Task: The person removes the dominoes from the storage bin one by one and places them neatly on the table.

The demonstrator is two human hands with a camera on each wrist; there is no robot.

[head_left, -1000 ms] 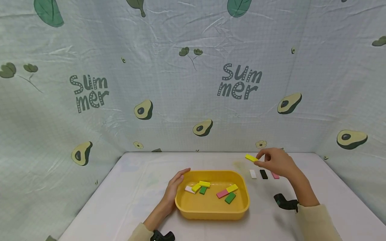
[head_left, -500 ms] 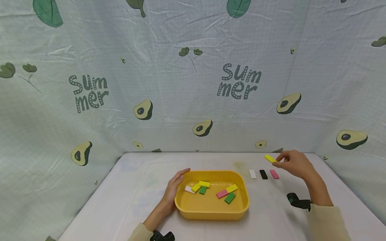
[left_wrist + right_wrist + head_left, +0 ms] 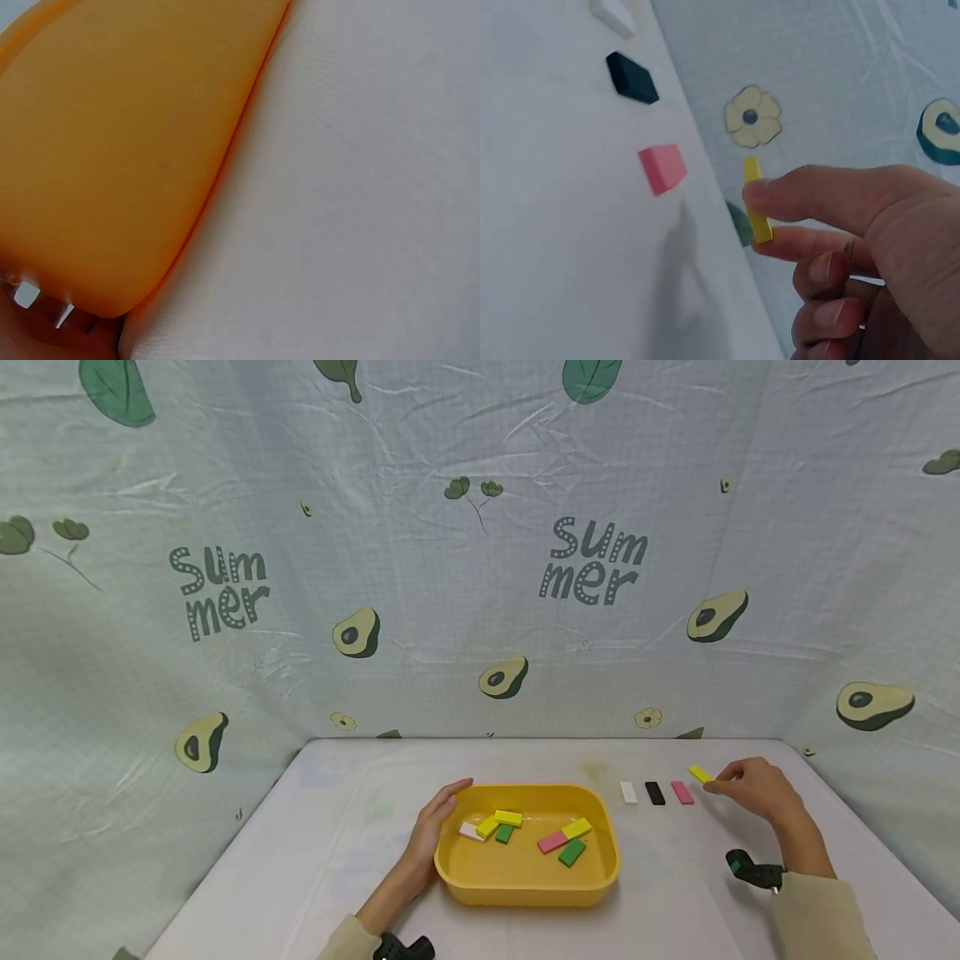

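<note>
Room first: your right hand sits near the table's far right corner, with the patterned backdrop rising close behind and to the right of it, so the open surface of the white table lies toward you and to the left. Just left of the hand runs a row of three blocks lying flat: pink block nearest, then black block, then white block, each apart from its neighbour.

You pinch the yellow block between thumb and forefinger, above the table and just right of the pink one. Its long axis slants from far-left to near-right in the head view; in the right wrist view it stands on edge, thin side toward the camera. Your other fingers curl loosely below, and your forearm reaches in from the near right.

Your left hand rests against the left outer wall of the yellow tray, fingers straight along the rim, touching without wrapping. Loose yellow, green, pink and white pieces lie inside.
</note>
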